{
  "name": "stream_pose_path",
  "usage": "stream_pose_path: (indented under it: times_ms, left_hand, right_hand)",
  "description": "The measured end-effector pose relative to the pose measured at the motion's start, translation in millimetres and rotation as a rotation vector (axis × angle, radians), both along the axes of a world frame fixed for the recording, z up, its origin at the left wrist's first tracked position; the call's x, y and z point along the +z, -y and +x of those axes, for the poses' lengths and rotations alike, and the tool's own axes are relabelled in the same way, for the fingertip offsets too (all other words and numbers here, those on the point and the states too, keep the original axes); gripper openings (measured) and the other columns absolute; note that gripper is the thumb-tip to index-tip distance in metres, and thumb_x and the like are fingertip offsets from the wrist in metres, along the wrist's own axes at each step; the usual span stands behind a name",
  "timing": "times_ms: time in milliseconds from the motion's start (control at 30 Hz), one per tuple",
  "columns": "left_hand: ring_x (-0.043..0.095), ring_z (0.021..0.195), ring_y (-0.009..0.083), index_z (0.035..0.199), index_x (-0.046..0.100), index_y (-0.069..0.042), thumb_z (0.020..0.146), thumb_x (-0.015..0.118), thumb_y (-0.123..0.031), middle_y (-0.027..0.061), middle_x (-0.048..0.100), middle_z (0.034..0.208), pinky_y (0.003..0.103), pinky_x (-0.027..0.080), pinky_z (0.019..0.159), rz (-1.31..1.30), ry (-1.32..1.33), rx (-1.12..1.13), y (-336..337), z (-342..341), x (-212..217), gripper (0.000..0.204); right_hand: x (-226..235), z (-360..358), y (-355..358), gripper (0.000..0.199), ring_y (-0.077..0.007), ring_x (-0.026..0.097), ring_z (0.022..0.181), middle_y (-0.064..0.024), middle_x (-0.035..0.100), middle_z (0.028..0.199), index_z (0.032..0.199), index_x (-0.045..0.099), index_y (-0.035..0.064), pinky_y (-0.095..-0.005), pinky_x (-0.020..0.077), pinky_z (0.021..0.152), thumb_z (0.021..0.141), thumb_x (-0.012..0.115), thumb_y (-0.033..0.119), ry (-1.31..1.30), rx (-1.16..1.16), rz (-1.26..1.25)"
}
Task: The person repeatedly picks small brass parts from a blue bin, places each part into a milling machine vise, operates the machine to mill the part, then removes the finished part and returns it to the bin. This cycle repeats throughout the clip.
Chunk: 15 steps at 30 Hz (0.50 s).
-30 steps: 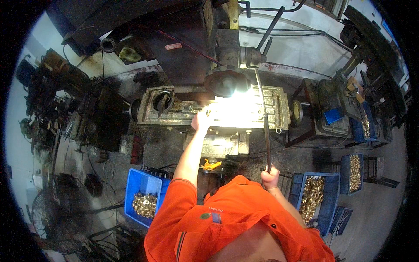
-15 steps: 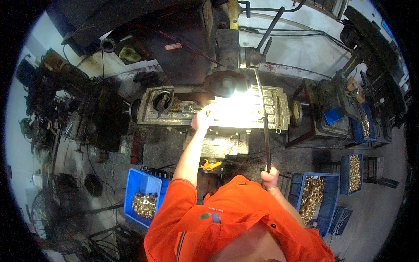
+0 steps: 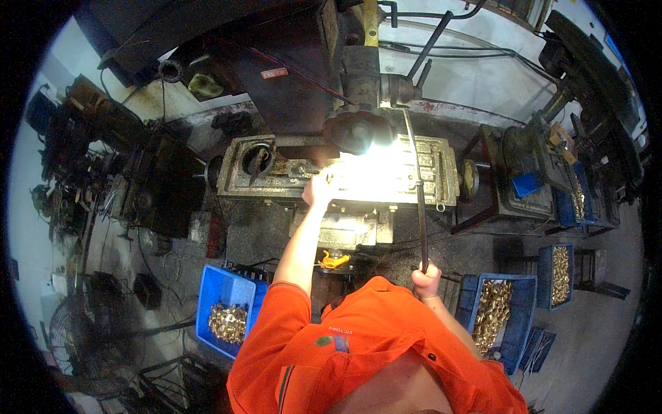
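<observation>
My left hand (image 3: 318, 190) reaches up onto the brightly lit metal table (image 3: 441, 172) of a drilling machine; glare hides whatever is under its fingers. My right hand (image 3: 427, 280) is closed around the lower end of the long dark feed lever (image 3: 416, 179), which runs up to the machine head (image 3: 389, 86). A round lamp shade (image 3: 358, 131) hangs just above the table. My orange sleeves and shirt fill the bottom of the view.
A blue bin of small brass parts (image 3: 227, 319) stands low on my left. Another blue bin of brass parts (image 3: 498, 316) is on my right, with a narrower one (image 3: 556, 274) beyond it. Dark machinery and cables crowd the left side. A second machine (image 3: 531, 172) stands at right.
</observation>
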<state>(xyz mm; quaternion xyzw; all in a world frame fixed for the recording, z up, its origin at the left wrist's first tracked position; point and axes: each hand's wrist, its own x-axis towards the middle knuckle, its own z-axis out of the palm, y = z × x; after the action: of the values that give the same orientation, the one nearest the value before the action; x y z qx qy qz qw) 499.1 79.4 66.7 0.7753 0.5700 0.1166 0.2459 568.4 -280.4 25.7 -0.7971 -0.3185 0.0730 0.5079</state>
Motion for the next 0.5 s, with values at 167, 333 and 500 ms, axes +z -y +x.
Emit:
stream_pose_path:
  times_ms: [167, 333, 500]
  left_hand:
    - [0.063, 0.073, 0.0242, 0.094, 0.061, -0.024, 0.074, 0.055, -0.053, 0.0076, 0.065, 0.079, 0.038, 0.049, 0.061, 0.017, -0.079, -0.053, 3, 0, 7, 0.036]
    - [0.063, 0.074, 0.0246, 0.095, 0.06, -0.025, 0.074, 0.055, -0.052, 0.0072, 0.065, 0.08, 0.038, 0.049, 0.062, 0.003, -0.102, -0.046, 4, 1, 11, 0.034]
    - [0.064, 0.076, 0.0254, 0.091, 0.063, -0.021, 0.074, 0.055, -0.051, 0.009, 0.066, 0.081, 0.038, 0.049, 0.063, 0.01, -0.083, -0.025, 1, 1, 3, 0.036]
  right_hand:
    - [1, 0, 0, 0.013, -0.0209, 0.042, 0.04, -0.0069, 0.039, 0.048, 0.057, 0.04, 0.0059, -0.0332, 0.0347, 0.041, 0.064, 0.05, 0.009, 0.008, 0.001, -0.014]
    - [-5, 0, 1, 0.012, -0.02, 0.042, 0.04, -0.0063, 0.04, 0.048, 0.058, 0.04, 0.0058, -0.0328, 0.0345, 0.041, 0.064, 0.049, 0.009, 0.017, -0.006, -0.021]
    - [-8, 1, 1, 0.011, -0.0187, 0.042, 0.04, -0.006, 0.041, 0.048, 0.058, 0.04, 0.0055, -0.0324, 0.0347, 0.041, 0.065, 0.049, 0.009, -0.048, -0.01, -0.01]
